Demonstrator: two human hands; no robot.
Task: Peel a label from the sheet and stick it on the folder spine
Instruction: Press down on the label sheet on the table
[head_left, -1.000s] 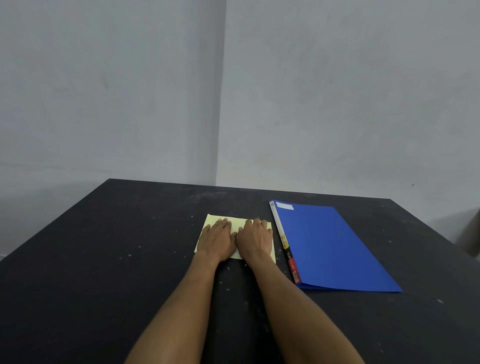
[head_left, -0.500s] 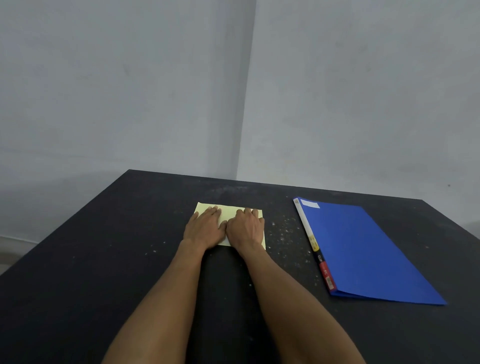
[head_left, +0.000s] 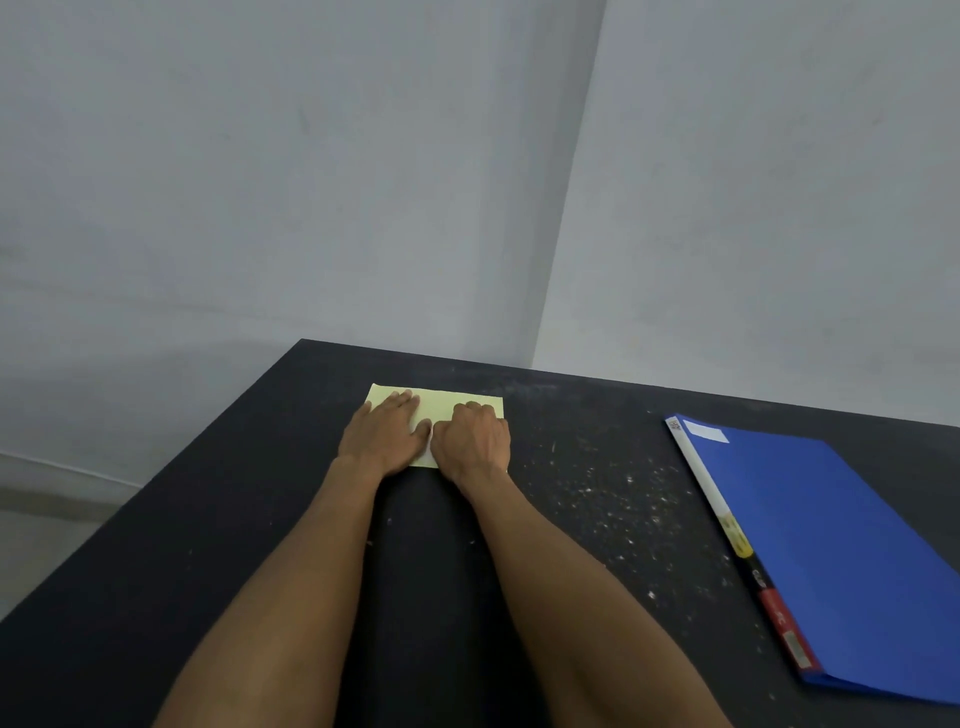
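Note:
A pale yellow label sheet (head_left: 447, 402) lies flat on the black table (head_left: 208, 519), far from me. My left hand (head_left: 387, 434) rests flat on the sheet's left half with its fingers stretched out. My right hand (head_left: 472, 441) sits on the right half with curled fingers and raised knuckles; what its fingertips touch is hidden. A white strip (head_left: 427, 457) shows between the two hands at the sheet's near edge. The blue folder (head_left: 831, 530) lies closed to the right, well apart from my hands. Its spine (head_left: 727, 519) faces left, with yellow, black and red printed patches.
A white sticker (head_left: 705, 432) sits on the folder cover's far corner. Grey walls meet in a corner just behind the table's far edge (head_left: 571, 371). Pale specks dot the table between the sheet and the folder. The table's left edge runs diagonally toward me.
The view has swung left, so the folder now sits further right in frame. My right hand's fingers have gone from flat to curled on the sheet. The left hand stays flat.

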